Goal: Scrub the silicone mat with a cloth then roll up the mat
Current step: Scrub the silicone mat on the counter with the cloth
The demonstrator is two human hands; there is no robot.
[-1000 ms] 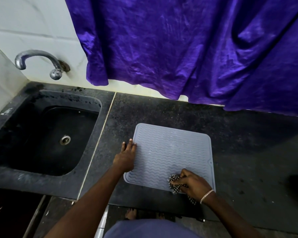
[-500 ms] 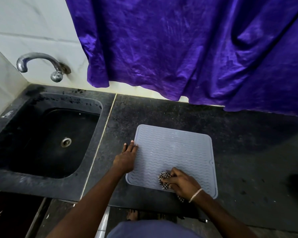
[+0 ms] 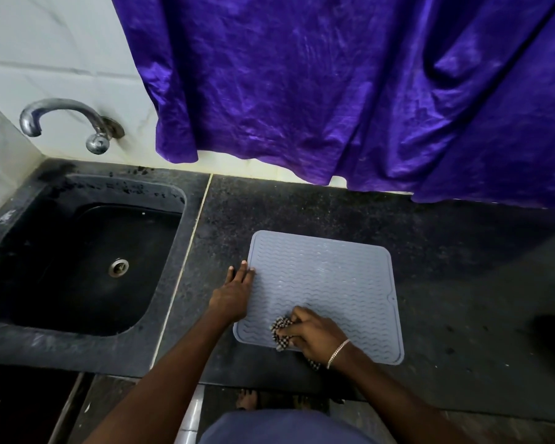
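Mat (image 3: 330, 280) lies flat on the counter (image 3: 455, 270), to the right of the sink (image 3: 61, 347). Your left hand (image 3: 233, 296) presses its left edge with straight fingers (image 3: 244, 273), pinning it. Your right hand (image 3: 316, 334) curls round the checkered cloth (image 3: 281, 328) at the near left corner, so most of the ribbed surface lies away and to the right of the cloth; that is likely where you scrub next.

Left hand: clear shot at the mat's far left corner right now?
Probably yes: the left hand rests on the left edge of the mat; nothing lies between it and that corner.
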